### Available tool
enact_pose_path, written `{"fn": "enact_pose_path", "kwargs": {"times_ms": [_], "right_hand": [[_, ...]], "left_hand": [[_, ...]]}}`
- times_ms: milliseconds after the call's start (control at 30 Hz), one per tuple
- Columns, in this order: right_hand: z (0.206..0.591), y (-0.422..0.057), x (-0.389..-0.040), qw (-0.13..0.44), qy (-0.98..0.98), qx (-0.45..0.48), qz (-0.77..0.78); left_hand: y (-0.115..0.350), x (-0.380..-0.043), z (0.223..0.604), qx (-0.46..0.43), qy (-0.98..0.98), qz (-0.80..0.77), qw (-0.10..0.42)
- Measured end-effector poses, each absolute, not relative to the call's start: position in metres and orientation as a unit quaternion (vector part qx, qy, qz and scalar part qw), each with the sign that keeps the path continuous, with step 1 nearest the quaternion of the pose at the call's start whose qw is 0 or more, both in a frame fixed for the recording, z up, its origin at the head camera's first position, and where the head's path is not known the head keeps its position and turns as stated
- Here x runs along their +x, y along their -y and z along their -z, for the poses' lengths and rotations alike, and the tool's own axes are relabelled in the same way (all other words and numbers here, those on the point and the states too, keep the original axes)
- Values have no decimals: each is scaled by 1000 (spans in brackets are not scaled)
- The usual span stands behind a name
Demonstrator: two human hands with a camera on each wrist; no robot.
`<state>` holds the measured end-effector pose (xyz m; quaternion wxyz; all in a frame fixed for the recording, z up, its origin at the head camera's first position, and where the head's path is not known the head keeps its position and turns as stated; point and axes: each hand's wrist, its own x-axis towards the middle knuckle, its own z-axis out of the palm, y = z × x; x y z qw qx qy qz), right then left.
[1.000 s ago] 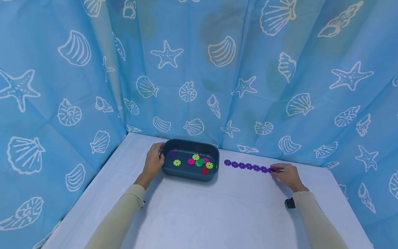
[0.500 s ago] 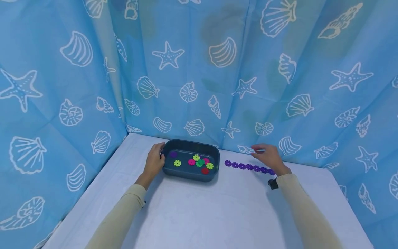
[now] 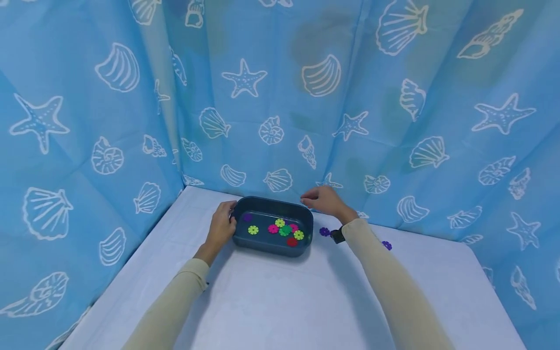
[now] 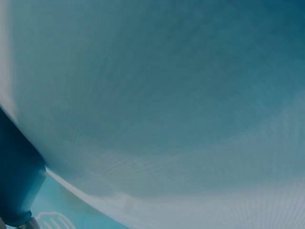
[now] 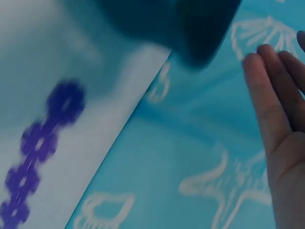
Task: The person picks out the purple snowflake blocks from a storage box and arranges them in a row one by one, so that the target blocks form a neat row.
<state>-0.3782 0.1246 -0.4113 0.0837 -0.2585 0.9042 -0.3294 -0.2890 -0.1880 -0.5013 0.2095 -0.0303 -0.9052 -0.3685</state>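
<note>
"So, my left grip holds the tub by its left end, curled at the rim, and my right grip hovers by the far right corner."

"Anything in the right one?"

"Nothing I can see. From that wrist the fingers look straight and close together, bare at the tips, though the view's edge cuts off the rest."

"Where are the loose discs?"

"On the tub's floor. Most cluster in its right half, nearer my right grip and towards me from its fingertips. The lone purple disc sits at the other end, just beside my left grip. A right-handed reach for it would, I judge, turn on crossing most of the tub's long axis."

"And the chain?"

"On the tabletop, just off the tub's right end. It points away to the right and slightly towards me, so my right grip is clearly nearer."

"What can't you make out?"

"The chain's middle, from the head: my right sleeve covers it, with a disc showing either side. The right wrist view catches four links before the frame cuts it. The purple disc is only a dark smudge. My left wrist view is nearly all pale blur, so it tells little of that hold."
</note>
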Motion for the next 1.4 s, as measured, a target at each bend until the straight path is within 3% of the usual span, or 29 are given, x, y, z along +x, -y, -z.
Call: {"fn": "enact_pose_path", "kwargs": {"times_ms": [233,467,1000,1400], "right_hand": [[420,-85,-380,203,-881,-212,372],[437,-67,-382,262,-878,-172,362],[448,-46,-381,270,-896,-235,262],[455,-26,-379,228,-920,-289,137]], "left_hand": [[184,-286,498,-37,902,377,206],[183,-287,498,-43,901,376,211],[189,-290,500,-42,902,367,224],[190,-289,501,-37,902,365,229]]}}
